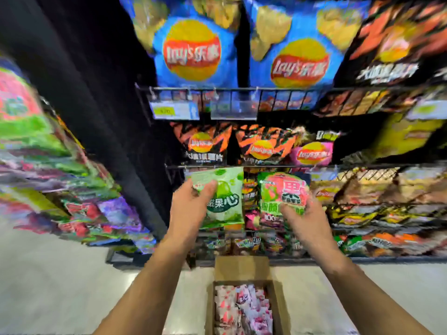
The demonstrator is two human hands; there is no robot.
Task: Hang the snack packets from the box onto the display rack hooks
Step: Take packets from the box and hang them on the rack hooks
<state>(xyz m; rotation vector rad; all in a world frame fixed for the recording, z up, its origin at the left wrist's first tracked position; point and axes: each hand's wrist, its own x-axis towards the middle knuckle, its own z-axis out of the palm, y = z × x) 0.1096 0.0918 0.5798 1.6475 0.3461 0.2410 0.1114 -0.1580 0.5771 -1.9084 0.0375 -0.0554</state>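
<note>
My left hand (191,206) grips a pale green snack packet (225,201) by its upper left part, holding it up in front of the wire display rack (266,166). My right hand (304,221) holds a green and pink snack packet (280,194) from below, just right of the first. Both packets sit level with the rack's third tier. Below my arms, an open cardboard box (242,269) stands on the floor, filled with several pink and white packets (242,308). The view is blurred and no hook can be made out.
Blue chip bags (193,44) fill the top tier, and black and orange chip bags (205,146) the tier below. A second rack of colourful packets (60,177) stands at the left. Price tags (174,111) hang on the upper rail. The floor is pale.
</note>
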